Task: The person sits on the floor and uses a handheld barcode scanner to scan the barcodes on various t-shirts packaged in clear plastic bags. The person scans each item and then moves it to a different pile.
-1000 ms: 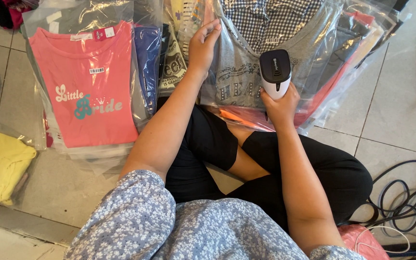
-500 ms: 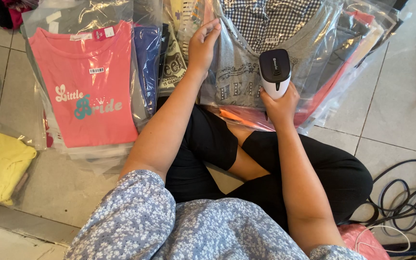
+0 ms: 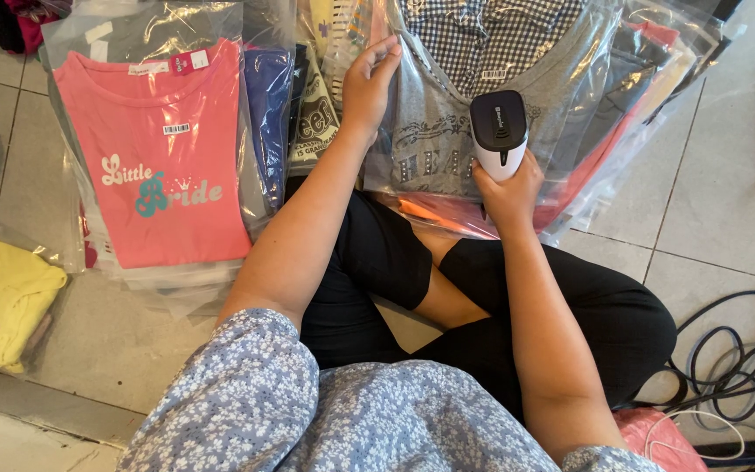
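One handheld scanner [image 3: 499, 133], black and white, gripped in closed right hand [image 3: 509, 185] over one bagged grey shirt [image 3: 434, 140] atop floor stack, left hand [image 3: 369, 83] fingers loosely spread touching bag edge, one pink shirt [image 3: 163, 166] left, one yellow shirt [image 3: 2, 293] beside

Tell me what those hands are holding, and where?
Right hand grips a handheld scanner by its handle; left hand presses the bagged grey shirt near its upper edge.

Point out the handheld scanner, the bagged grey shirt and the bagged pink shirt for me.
handheld scanner [image 3: 499, 131], head view, on its black top face.
bagged grey shirt [image 3: 430, 149], head view, on the printed chest.
bagged pink shirt [image 3: 155, 175], head view, on the front by the lettering.
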